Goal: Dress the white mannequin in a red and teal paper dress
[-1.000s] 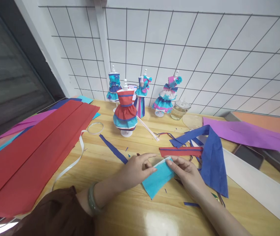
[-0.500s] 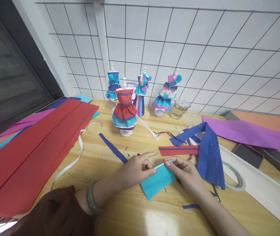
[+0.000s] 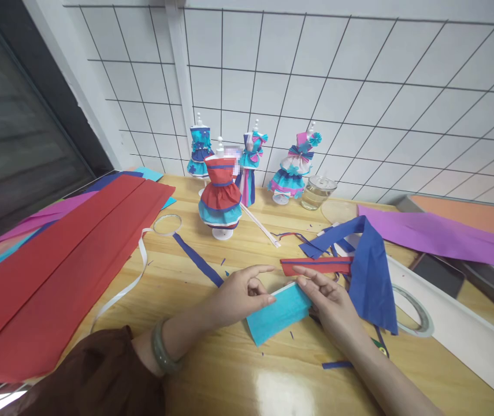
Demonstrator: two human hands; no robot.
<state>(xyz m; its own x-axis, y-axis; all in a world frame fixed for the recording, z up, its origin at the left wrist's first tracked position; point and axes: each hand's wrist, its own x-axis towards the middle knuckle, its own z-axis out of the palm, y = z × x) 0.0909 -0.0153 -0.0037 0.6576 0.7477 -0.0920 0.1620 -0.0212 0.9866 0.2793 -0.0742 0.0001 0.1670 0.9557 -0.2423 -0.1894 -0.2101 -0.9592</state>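
Observation:
A turquoise piece of crepe paper (image 3: 278, 316) with a white strip along its upper edge is held just above the wooden table, slightly tilted. My left hand (image 3: 242, 297) pinches its upper left corner, thumb in front and index finger stretched out. At the upper right corner, my right hand (image 3: 331, 300) grips the paper with the thumb, its other fingers partly extended behind. Just beyond my hands lies a red paper strip (image 3: 296, 267) with a blue line. To the left is a narrow dark blue strip (image 3: 197, 260).
Dress forms in paper dresses, the nearest red and turquoise (image 3: 221, 193), stand at the back beside a glass of liquid (image 3: 317, 193). Red crepe sheets (image 3: 73, 266) lie left. Right are blue paper (image 3: 372, 277), a tape roll (image 3: 420, 315) and a dark phone (image 3: 439, 274).
The turquoise paper's lower corner has risen slightly and lies flatter to view. My right fingers have straightened and spread a little, while my left hand has barely shifted.

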